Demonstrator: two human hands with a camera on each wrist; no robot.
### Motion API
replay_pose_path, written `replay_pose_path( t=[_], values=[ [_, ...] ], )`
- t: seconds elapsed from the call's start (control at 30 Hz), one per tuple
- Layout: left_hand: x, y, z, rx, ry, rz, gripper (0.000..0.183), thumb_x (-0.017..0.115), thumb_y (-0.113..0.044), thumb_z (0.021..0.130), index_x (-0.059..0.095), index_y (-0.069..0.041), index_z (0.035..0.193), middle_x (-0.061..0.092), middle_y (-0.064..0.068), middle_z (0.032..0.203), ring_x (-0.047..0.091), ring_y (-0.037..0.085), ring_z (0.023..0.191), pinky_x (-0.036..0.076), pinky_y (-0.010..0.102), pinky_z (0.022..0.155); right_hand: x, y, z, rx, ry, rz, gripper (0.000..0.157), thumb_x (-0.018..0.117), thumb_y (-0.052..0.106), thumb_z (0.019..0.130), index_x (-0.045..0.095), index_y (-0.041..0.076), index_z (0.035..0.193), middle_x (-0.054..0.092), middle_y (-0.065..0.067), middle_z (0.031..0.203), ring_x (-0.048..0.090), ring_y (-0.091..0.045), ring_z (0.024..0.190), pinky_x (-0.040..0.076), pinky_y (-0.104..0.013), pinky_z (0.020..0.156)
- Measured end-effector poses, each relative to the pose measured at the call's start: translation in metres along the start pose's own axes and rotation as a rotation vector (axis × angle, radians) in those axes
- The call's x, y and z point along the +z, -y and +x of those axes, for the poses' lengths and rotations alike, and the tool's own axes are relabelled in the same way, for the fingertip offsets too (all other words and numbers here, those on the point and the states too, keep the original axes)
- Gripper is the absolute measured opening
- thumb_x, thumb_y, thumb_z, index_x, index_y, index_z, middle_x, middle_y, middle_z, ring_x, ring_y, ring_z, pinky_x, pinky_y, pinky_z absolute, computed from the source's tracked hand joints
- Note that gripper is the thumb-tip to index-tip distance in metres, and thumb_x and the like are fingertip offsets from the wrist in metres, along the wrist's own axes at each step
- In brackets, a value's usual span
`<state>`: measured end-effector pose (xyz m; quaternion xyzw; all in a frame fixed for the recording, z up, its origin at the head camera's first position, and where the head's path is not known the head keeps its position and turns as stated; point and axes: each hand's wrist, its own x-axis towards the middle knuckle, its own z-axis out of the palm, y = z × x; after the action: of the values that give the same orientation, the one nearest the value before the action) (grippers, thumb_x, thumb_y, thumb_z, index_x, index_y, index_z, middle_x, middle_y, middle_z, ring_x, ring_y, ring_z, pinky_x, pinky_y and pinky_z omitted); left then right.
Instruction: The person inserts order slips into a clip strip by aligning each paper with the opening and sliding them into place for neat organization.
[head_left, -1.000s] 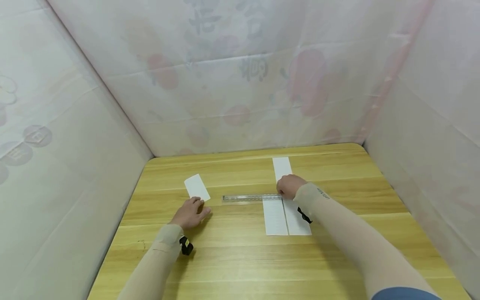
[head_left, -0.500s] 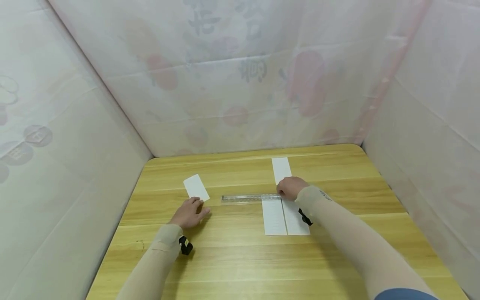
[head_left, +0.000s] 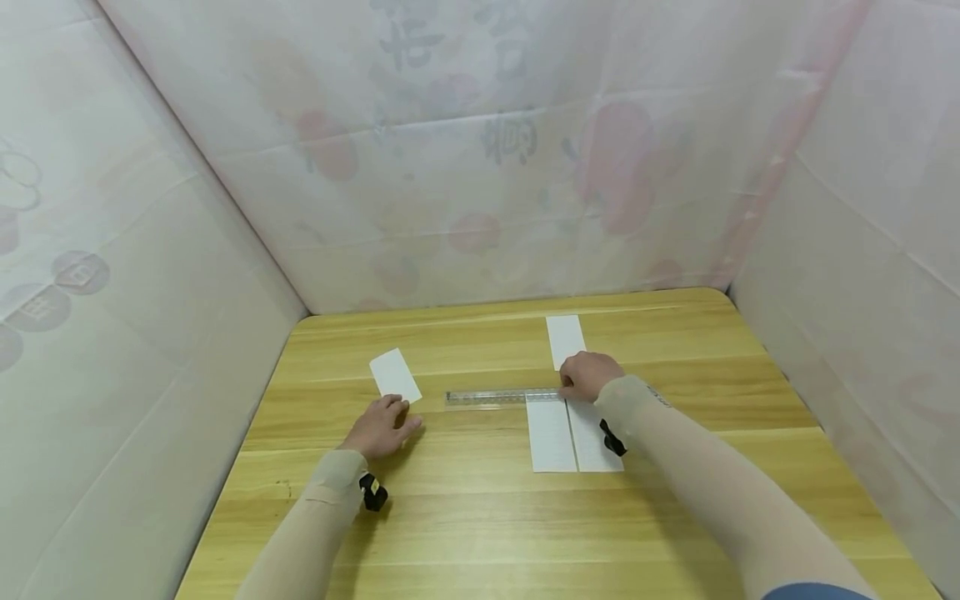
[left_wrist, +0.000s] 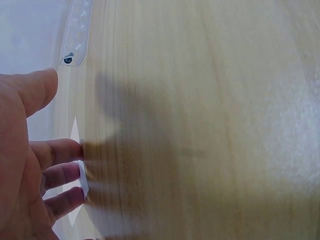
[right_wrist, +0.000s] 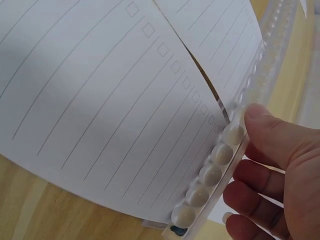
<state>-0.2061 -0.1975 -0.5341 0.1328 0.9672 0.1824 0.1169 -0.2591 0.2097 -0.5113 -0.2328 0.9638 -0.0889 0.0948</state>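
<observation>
A clear plastic binder strip (head_left: 487, 398) lies crosswise on the table, with a row of round rings (right_wrist: 210, 175) along it in the right wrist view. My right hand (head_left: 591, 375) pinches its right part, thumb on the rings and fingers curled at the other side. Two lined sheets (head_left: 551, 437) with small checkboxes lie side by side, their far edges at the strip, a narrow gap between them. Beyond that hand is another white sheet (head_left: 566, 340). My left hand (head_left: 378, 427) rests with fingers loosely spread, fingertips on the near end of a small white sheet (head_left: 395, 375).
The wooden table (head_left: 465, 525) ends at a pale printed cloth wall (head_left: 465, 192) at the back. Similar cloth walls stand at the left and right. Each wrist wears a black camera (head_left: 372, 492).
My right hand has shifted very slightly to the right along the strip. The left hand, the strip and the sheets look the same.
</observation>
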Motion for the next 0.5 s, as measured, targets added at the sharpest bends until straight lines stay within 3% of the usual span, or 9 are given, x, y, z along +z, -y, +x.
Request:
replay_pose_path(
  t=[0.3,0.4,0.5],
  values=[
    [-0.002,-0.0041,-0.0004,0.014,-0.009,0.054,0.061,0.049,-0.048,0.098,0.053,0.0,0.134,0.044,0.019,0.142,0.04,0.038,0.13,0.033,0.053,0.105,-0.0032,0.0032,-0.0003,0.047,0.015,-0.002,0.025,0.075,0.031,0.084,0.063,0.019,0.066,0.056,0.008,0.062,0.048,-0.013,0.056,0.041,-0.031,0.056],
    [-0.0029,-0.0048,-0.0002,0.023,-0.037,0.089,0.054,0.054,-0.045,0.096,0.06,0.001,0.124,0.051,0.019,0.133,0.049,0.037,0.121,0.039,0.051,0.1,-0.004,0.0054,-0.0002,0.055,0.026,0.003,0.024,0.074,0.03,0.085,0.064,0.018,0.067,0.057,0.008,0.064,0.049,-0.013,0.057,0.041,-0.031,0.057],
    [-0.002,-0.0052,0.0019,0.021,-0.094,0.109,0.044,0.059,-0.041,0.094,0.067,0.0,0.107,0.06,0.015,0.113,0.058,0.032,0.102,0.047,0.047,0.089,-0.0052,0.0067,-0.0009,0.065,0.031,0.015,0.023,0.074,0.03,0.085,0.065,0.017,0.068,0.057,0.007,0.064,0.049,-0.014,0.058,0.042,-0.032,0.057]
  ],
)
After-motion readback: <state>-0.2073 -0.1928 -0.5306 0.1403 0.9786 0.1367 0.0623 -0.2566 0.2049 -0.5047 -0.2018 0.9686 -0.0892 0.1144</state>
